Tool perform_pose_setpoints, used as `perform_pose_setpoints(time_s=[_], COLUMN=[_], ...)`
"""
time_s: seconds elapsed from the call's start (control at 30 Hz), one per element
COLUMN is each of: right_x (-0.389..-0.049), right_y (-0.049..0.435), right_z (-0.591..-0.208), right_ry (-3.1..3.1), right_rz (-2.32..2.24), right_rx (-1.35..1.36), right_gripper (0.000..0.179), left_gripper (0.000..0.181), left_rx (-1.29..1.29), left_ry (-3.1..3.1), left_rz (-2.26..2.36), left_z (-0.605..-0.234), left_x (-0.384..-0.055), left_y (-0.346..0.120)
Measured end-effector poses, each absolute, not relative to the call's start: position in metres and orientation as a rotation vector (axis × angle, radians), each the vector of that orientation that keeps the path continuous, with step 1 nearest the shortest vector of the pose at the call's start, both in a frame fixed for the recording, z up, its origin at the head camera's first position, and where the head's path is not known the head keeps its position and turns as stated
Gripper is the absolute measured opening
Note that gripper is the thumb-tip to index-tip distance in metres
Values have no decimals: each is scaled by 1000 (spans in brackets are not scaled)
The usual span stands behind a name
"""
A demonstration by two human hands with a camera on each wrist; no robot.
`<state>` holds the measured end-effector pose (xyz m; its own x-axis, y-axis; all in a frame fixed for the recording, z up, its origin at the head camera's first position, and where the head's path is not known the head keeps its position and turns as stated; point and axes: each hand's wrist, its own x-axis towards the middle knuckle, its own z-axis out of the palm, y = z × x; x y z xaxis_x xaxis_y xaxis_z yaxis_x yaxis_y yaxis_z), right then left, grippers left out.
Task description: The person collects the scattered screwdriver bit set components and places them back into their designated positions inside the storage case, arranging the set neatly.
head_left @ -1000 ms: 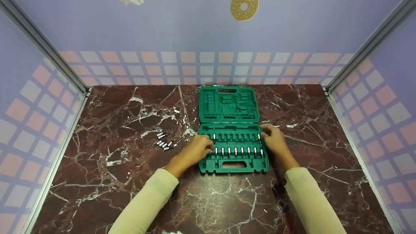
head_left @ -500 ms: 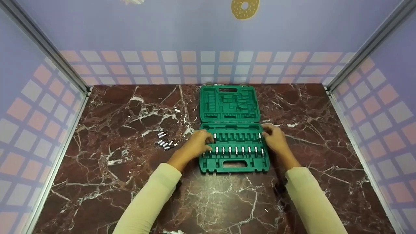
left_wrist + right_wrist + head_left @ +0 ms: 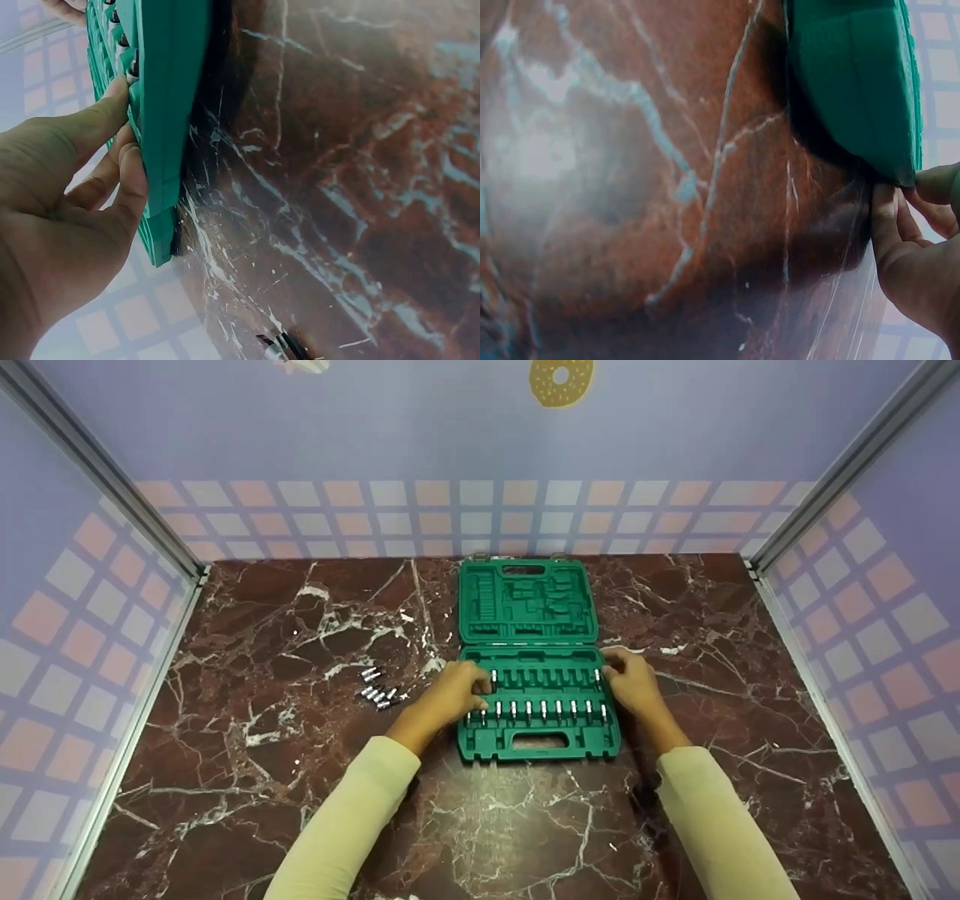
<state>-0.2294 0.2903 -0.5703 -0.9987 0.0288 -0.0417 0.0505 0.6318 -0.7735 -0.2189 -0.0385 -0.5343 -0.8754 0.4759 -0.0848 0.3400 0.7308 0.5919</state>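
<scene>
An open green plastic tool case (image 3: 540,741) lies on the table, its lid folded back. Socket bits (image 3: 544,710) stand along its lower row; one bit (image 3: 493,680) sits at the upper row's left end and another (image 3: 598,679) at its right end. My left hand (image 3: 448,694) is at the case's left side, thumb and forefinger apart. In the left wrist view its thumb (image 3: 112,97) touches the end of the lower row, beside a bit (image 3: 133,66), and the other fingers curve near the case edge. My right hand (image 3: 632,681) grips the case's right edge between thumb and fingers.
Several loose bits (image 3: 379,694) lie in a group on the marbled table (image 3: 247,780), left of the case. Patterned partition walls (image 3: 480,514) enclose the table at the back and both sides.
My left hand has shifted slightly up along the case, and its forefinger has lifted away from the thumb. Bits at the lower row's left end now show. The right hand keeps its hold.
</scene>
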Motion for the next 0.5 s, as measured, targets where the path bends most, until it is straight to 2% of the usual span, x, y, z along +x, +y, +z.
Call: perform_pose_setpoints(time_s=[0.5], right_x=[-230], right_y=[289], right_z=[-574], right_ry=[2846], right_rz=[-1311], right_rx=[69], right_gripper=[29], left_gripper=[22], left_rx=[630], left_ry=[2729], left_rz=[1142], left_z=[-542], left_x=[-209], left_y=[-58])
